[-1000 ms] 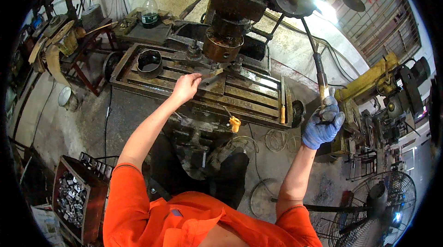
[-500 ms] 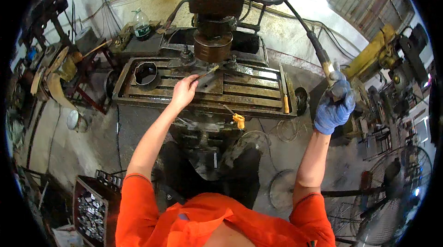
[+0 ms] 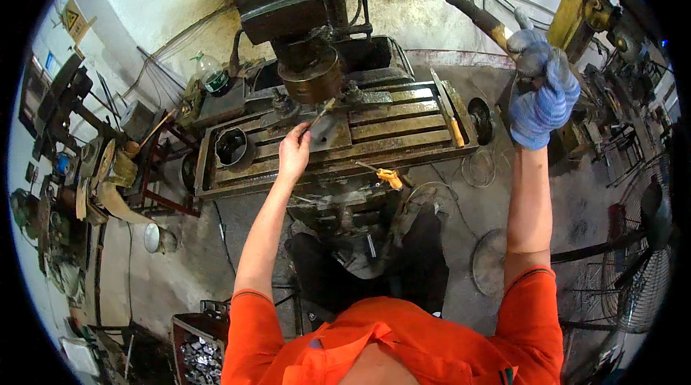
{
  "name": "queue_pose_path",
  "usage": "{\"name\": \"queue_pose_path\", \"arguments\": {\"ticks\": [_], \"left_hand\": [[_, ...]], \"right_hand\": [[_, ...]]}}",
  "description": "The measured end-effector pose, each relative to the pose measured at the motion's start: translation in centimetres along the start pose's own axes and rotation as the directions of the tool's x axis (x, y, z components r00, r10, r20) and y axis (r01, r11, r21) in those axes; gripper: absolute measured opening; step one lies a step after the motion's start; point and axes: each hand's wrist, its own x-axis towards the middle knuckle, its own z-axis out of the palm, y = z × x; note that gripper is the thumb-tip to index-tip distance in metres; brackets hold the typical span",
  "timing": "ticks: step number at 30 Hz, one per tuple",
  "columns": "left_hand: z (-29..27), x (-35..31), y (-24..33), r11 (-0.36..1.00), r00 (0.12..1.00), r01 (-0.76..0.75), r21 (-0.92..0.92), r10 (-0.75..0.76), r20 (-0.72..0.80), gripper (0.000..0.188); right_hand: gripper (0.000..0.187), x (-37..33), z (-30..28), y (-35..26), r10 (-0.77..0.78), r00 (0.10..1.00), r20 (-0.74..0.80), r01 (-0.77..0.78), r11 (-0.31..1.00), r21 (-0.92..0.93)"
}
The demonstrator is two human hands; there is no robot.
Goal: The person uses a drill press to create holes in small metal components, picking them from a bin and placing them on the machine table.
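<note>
My bare left hand [image 3: 294,153] is closed on a thin brush [image 3: 323,114], its pale tip just below the round brown cutter head [image 3: 311,75] of a milling machine. Whether the tip touches anything there, I cannot tell. My right hand [image 3: 541,97], in a blue-grey glove, is wrapped round the end of a long dark lever [image 3: 479,16] running up to the machine's head. Under the cutter lies the slotted machine table [image 3: 392,129]. On it stand a dark round can [image 3: 246,149] at the left and a file [image 3: 446,103] with an orange handle at the right.
A yellow tool with a thin metal nozzle [image 3: 389,178] hangs at the table's front edge. Behind the table's left end stands a clear plastic bottle [image 3: 211,73]. A crate of small metal pieces [image 3: 201,358] is at lower left; a caged fan [image 3: 643,277] is at right.
The whole view has shifted and tilted, so the machine sits at a different slant. Both hands keep their grips, the left on the brush and the right on the lever.
</note>
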Motion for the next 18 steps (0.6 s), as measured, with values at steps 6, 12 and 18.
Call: {"name": "queue_pose_path", "arguments": {"ticks": [6, 12, 18], "left_hand": [[1.1, 0.5, -1.5, 0.996, 0.995, -0.076, -0.051, 0.072, -0.071, 0.030], [2.1, 1.8, -2.8, 0.992, 0.990, -0.079, -0.095, 0.067, -0.123, 0.028], [2.1, 1.7, -2.5, 0.999, 0.987, 0.035, -0.019, -0.038, -0.159, 0.025]], "right_hand": [[0.017, 4.1, -1.3, 1.4, -0.457, 0.882, 0.117, 0.471, 0.854, -0.220], [0.037, 9.1, -1.5, -1.2, -0.680, 0.527, 0.510, 0.683, -0.017, -0.730], [0.036, 13.9, 3.1, -2.0, -0.525, 0.793, 0.310, 0.549, 0.836, 0.011]]}}
